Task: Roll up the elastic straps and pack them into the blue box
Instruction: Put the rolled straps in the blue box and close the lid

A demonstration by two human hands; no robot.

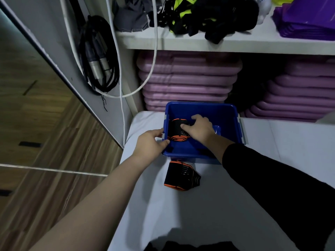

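Observation:
A blue box (227, 113) stands on the white table (208, 205) against the shelves. Inside it, at the left, lies a rolled black strap with orange edges (176, 130). My right hand (198, 129) reaches into the box and rests on that roll, fingers curled over its top. My left hand (150, 142) grips the box's left rim, thumb inside. A second rolled black and orange strap (181, 175) lies on the table just in front of the box, touched by neither hand.
Stacked purple mats (188, 78) fill the shelf behind the box. Black cables (97, 57) and a white cord (154, 57) hang at the left. Dark clothing (213, 17) lies on the upper shelf. The table's left edge drops to a wooden floor (45, 142).

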